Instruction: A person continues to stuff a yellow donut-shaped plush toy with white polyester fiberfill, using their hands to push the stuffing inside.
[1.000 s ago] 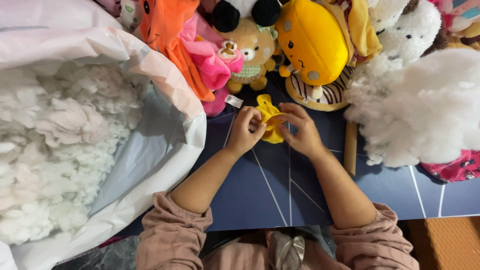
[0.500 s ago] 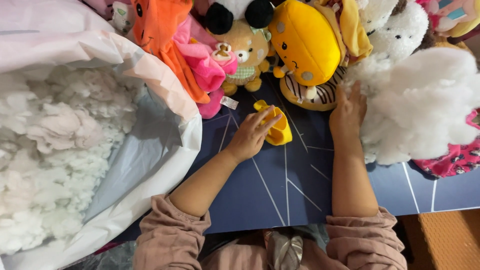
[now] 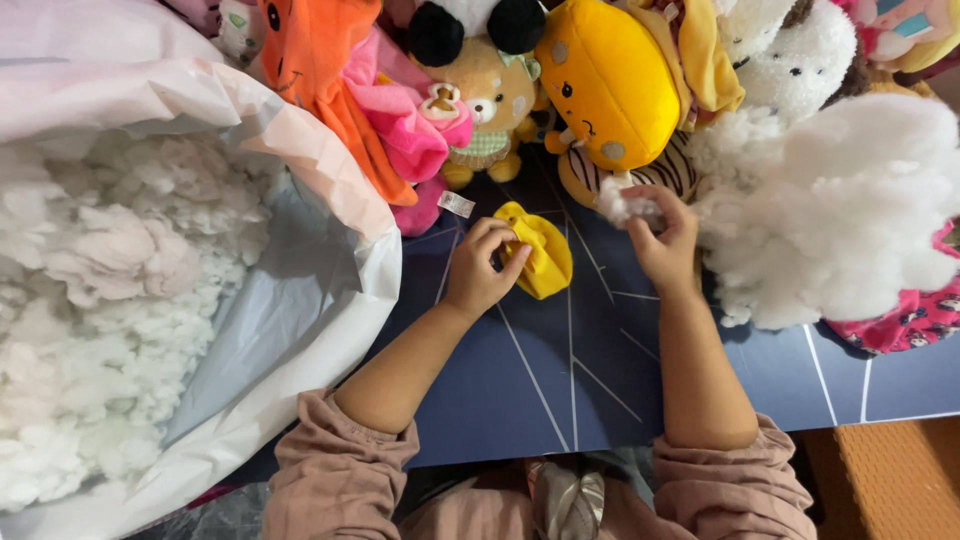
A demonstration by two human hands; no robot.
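On the dark blue table [image 3: 560, 400] in front of you, your left hand [image 3: 480, 275] keeps its fingers pinched around the small yellow plush skin [image 3: 540, 255], which sits flat and limp just beside the tan bear toy [image 3: 485, 105]. Your right hand [image 3: 660, 240] has changed most: a second ago it worked the yellow piece together with the left, then it went out to the loose white stuffing pile [image 3: 850, 210], and now it is closed on a small tuft of stuffing [image 3: 625, 208], drawn away from the pile and held near the yellow skin. To my eye the fabric shell is empty and open toward that tuft. A big white bag of stuffing [image 3: 130, 300] lies at your left, untouched.
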